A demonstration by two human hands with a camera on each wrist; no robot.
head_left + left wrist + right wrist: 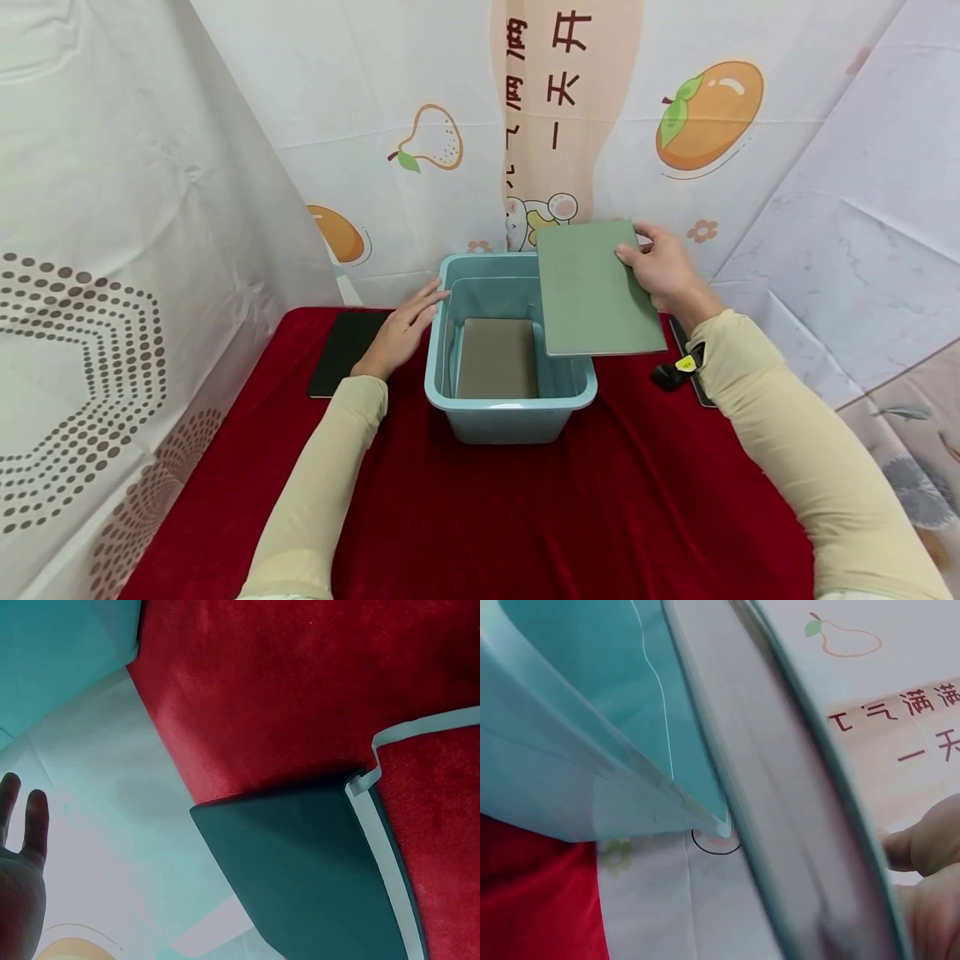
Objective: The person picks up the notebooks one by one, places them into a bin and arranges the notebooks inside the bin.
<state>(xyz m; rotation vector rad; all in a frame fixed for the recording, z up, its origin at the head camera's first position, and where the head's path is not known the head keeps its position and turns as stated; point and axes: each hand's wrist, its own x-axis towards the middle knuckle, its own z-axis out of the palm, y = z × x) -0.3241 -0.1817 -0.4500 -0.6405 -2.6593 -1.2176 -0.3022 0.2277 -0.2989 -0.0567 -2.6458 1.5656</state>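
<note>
Edge grip: your right hand (663,267) pinches the green notebook (600,292) by its right edge, near the top; if that pinch slackens, the far side could sag or twist away from you.
Right rim: the notebook is held up over the right part of the blue bin (510,425), hiding part of its rim; you can't tell whether the two touch. Lowered as it sits, off to the side, it would likely catch there.
Bin floor: a grey-brown book (497,358) lies inside; a careless drop might land the notebook askew on it and scuff a cover.
Left rim: your left hand (405,329) holds nothing, its fingers straight, fingertips at the rim. With no grip round it, the bin might slide on the red-covered worktop (510,517) if you bump it.
Right sleeve: a dark flat item (702,383) lies partly beneath your forearm; a low sweep of your arm could shift it.
Green cover: plain, muted, rectangular, with neat straight edges and no lettering that you can see.
Page block: pale and thick between green covers in your right wrist view, though too blurred to count sheets.
</note>
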